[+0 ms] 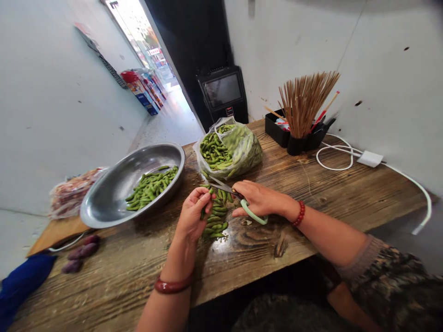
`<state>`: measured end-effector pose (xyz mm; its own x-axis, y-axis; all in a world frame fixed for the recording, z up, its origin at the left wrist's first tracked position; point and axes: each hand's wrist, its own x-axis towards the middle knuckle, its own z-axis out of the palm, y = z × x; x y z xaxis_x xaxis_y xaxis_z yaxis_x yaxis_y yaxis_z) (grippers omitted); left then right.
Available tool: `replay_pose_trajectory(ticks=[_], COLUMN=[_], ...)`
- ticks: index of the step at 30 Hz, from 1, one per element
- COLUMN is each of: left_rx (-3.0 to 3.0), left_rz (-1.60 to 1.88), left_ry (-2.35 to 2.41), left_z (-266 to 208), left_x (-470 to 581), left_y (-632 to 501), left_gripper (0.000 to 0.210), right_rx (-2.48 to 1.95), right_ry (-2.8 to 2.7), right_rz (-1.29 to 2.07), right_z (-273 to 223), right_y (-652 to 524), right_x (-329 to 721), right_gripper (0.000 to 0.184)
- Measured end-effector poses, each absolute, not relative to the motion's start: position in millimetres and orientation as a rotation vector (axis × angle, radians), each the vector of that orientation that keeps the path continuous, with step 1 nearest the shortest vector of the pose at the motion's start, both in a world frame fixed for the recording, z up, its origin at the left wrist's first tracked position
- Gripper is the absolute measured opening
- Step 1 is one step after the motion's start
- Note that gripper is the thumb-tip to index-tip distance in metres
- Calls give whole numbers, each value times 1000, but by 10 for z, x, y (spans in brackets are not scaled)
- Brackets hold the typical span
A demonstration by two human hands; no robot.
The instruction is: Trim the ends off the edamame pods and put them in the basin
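Between the fingertips of my left hand (195, 210) is a green edamame pod (211, 190), and more pods seem tucked in the palm. My right hand (258, 199) grips a pair of scissors (249, 212) with pale green handles. The blades reach left to the pod, and look parted. Below both hands a small pile of edamame pods (216, 221) lies on the wooden table. A clear plastic bag (247, 150) stuffed with pods stands just beyond the scissors. Left of my hands, a wide metal bowl (114, 184) holds a heap of pods on its right side.
Purple-red, onion-like bulbs (81, 252) lie at the left, near a bagged reddish food (74, 193) and a blue cloth (26, 288). A black holder (277, 131) with thin wooden sticks (306, 103) stands back right, beside a white cable (334, 168). The wooden table's (238, 276) front edge runs before me.
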<state>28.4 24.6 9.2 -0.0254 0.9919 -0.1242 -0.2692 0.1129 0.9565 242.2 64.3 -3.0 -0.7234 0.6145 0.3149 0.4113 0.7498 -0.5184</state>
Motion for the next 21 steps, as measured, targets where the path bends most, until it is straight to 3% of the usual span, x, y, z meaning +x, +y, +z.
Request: replay_pose_trajectory(ticks=[21], left_rx=[1116], left_rz=[1215], left_ry=[1234], left_z=[30], left_x=[376], left_y=[204], left_gripper=[23], right_rx=[-694], right_ry=[-2546], right_rz=[506], right_z=[-52], right_y=[598], right_x=[2424], right_gripper=[43])
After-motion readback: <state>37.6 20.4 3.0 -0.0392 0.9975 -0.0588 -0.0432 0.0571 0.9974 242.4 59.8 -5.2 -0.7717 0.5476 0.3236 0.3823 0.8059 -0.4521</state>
